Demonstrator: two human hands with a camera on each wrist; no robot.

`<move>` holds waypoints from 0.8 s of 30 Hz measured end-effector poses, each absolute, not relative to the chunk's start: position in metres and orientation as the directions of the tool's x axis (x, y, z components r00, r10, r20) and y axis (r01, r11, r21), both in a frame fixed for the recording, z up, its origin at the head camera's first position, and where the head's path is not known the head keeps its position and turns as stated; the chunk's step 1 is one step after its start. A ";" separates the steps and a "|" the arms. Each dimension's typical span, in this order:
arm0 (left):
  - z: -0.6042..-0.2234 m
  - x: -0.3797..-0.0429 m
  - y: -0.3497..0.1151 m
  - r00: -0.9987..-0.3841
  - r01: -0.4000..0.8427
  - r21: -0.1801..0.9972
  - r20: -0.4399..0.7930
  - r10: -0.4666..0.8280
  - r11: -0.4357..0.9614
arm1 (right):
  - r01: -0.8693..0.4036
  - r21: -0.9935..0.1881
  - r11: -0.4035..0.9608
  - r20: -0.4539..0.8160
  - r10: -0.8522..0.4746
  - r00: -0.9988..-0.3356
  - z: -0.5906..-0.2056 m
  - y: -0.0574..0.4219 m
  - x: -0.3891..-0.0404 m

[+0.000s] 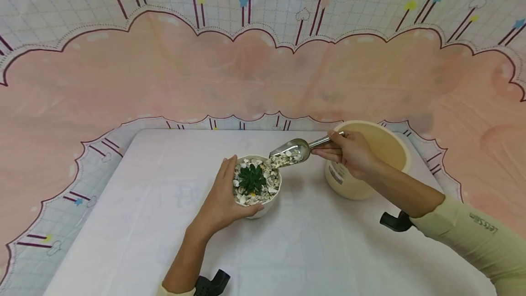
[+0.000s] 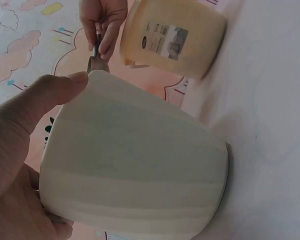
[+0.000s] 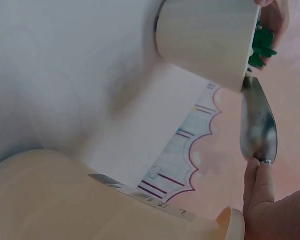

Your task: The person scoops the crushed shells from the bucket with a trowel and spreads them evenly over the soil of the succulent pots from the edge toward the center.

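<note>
A white plant pot [image 2: 140, 155] stands on the table, filled with pale pebbles [image 1: 269, 179] around a small green succulent [image 1: 252, 179]. My left hand [image 1: 225, 200] holds the pot by its rim, fingers along the far left side and thumb along the near side. In my right hand [image 1: 349, 152] is the handle of a metal scoop [image 1: 297, 149], pinched between thumb and fingers. Pebbles lie in the scoop, and its lip is right at the pot's right rim. The right wrist view shows the scoop's underside [image 3: 259, 120] beside the pot.
A large cream bucket [image 1: 349, 186] with a printed label stands to the right, partly beneath my right forearm. White cloth [image 1: 164, 223] covers the table. A peach patterned sheet [image 1: 246, 81] hangs behind its far edge.
</note>
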State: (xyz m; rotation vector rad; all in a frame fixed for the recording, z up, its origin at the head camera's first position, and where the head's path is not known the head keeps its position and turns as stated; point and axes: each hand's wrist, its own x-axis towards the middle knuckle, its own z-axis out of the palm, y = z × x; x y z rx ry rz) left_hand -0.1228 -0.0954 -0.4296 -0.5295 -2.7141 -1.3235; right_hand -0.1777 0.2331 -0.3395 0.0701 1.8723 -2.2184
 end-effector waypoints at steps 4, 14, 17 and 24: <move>-0.427 -0.117 -0.091 -0.948 0.314 0.747 0.215 0.234 0.586 | 0.203 -0.967 -0.156 -0.179 -0.151 -0.972 -0.340 0.233 -0.178; -0.430 -0.117 -0.086 -0.941 0.337 0.705 0.269 0.204 0.624 | 0.197 -0.966 -0.167 -0.171 -0.155 -0.973 -0.340 0.227 -0.178; -0.431 -0.120 -0.091 -0.935 0.353 0.723 0.255 0.245 0.593 | 0.192 -0.967 -0.168 -0.166 -0.156 -0.974 -0.341 0.225 -0.179; -0.430 -0.124 -0.094 -0.928 0.366 0.727 0.233 0.292 0.581 | 0.199 -0.962 -0.185 -0.172 -0.155 -0.973 -0.342 0.223 -0.180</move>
